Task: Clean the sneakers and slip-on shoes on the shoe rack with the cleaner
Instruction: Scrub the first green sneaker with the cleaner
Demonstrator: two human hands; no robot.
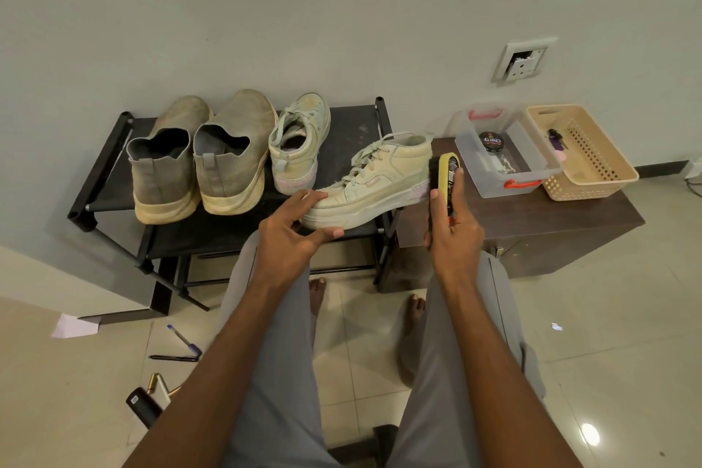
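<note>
While the left hand [294, 230] pinches the toe of a pale sneaker [374, 182] between thumb and fingers at the front right of the shoe rack [110, 160], the right hand [452, 236] grips the shoe brush [445, 184], its bristles at the heel and mostly hidden; the label is unreadable. Its mate [300, 142] and two grey slip-ons [201, 160] stand behind. A clear box [505, 152] holds a polish tin [490, 142]; the beige basket [585, 152] holds a small dark item, hard to make out
</note>
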